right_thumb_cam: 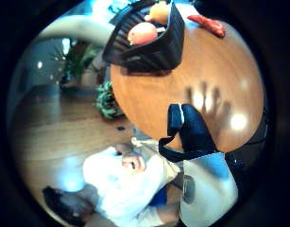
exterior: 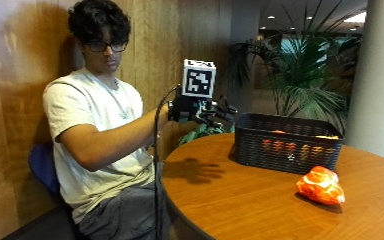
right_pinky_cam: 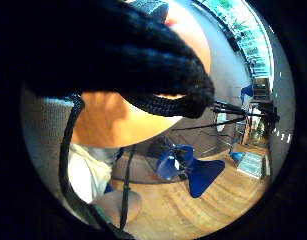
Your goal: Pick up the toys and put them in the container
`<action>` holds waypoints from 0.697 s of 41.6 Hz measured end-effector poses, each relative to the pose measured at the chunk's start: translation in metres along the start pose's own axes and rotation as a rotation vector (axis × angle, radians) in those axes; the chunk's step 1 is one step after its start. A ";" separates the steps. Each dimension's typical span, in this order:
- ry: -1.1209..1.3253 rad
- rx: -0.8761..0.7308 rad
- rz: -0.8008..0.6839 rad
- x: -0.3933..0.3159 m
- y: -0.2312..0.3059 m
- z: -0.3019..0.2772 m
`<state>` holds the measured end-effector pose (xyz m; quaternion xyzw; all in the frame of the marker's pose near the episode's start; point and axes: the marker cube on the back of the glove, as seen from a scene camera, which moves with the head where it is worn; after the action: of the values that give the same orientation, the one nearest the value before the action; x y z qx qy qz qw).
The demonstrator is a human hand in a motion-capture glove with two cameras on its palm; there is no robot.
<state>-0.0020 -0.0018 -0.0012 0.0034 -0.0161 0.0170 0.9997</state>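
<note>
Round wooden table [exterior: 245,200] bearing a black basket [exterior: 288,145] of toys and an orange toy [exterior: 320,185]. Gloved right hand [exterior: 202,111] raised above, fingers spread, holding nothing. Wood-panelled wall [exterior: 19,75], palm plant [exterior: 298,75] behind.

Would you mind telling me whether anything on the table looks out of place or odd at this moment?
One orange-red toy lies on the table outside the black basket, which already holds other toys. The gloved right hand is raised above the table, fingers spread, holding nothing. Nothing looks spilled or damaged.
</note>
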 end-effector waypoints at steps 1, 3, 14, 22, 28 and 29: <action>-0.004 0.000 0.006 0.000 0.000 0.000; -0.015 -0.002 0.018 0.000 -0.001 0.000; -0.047 0.000 0.035 0.001 -0.002 -0.001; -0.029 0.009 0.042 0.008 -0.003 -0.003; -0.039 0.024 0.079 0.022 -0.012 -0.011; -0.043 0.026 0.084 0.025 -0.014 -0.012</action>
<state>0.0239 -0.0151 -0.0127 0.0161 -0.0376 0.0593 0.9974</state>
